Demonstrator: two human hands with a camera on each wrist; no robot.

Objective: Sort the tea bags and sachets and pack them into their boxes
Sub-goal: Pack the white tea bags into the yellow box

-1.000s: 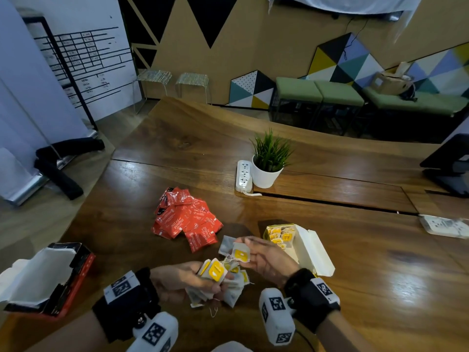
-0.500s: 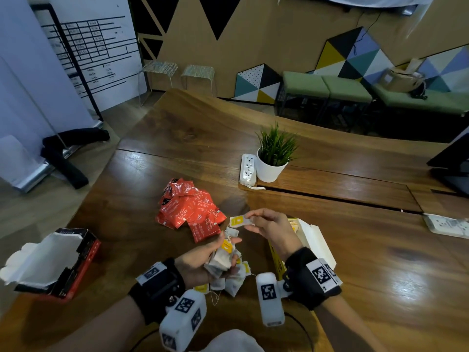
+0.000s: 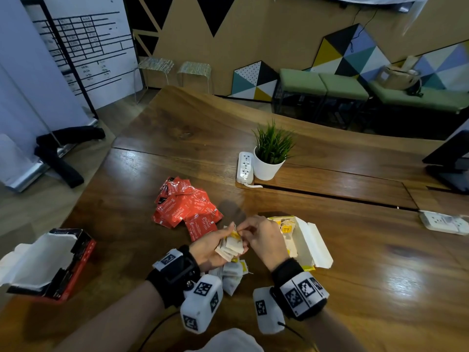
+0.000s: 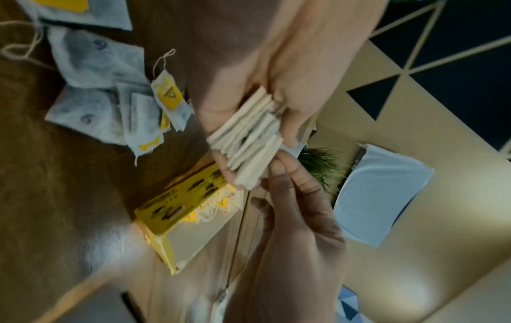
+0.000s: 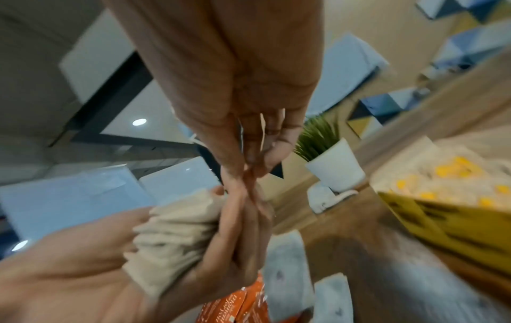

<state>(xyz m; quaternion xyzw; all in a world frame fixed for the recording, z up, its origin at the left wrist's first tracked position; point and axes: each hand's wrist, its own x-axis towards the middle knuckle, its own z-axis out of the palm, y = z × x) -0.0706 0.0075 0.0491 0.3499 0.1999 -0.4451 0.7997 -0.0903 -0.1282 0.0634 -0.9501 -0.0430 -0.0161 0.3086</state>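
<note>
1. Since half a second ago, right hand (image 3: 264, 237) has dropped back from above the yellow box (image 3: 308, 246) to meet left hand (image 3: 212, 246).
2. Left hand clamps a stack of tea bags (image 3: 232, 246) above the table (image 3: 355, 250).
3. Right fingertips (image 5: 255, 161) pinch together at the stack's top; what they pinch cannot be told.
4. Left wrist view alone shows the stack's fanned edges (image 4: 249, 135) and loose tea bags (image 4: 110, 91) beneath.
5. Head view alone shows red sachets (image 3: 187, 207) and the red box (image 3: 50, 265).

head high overhead, wrists close, perhaps sharing plant (image 3: 272, 146)

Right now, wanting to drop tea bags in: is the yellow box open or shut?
Open: the yellow cardboard box has its white lid flap folded back, tagged bags showing inside.
</note>
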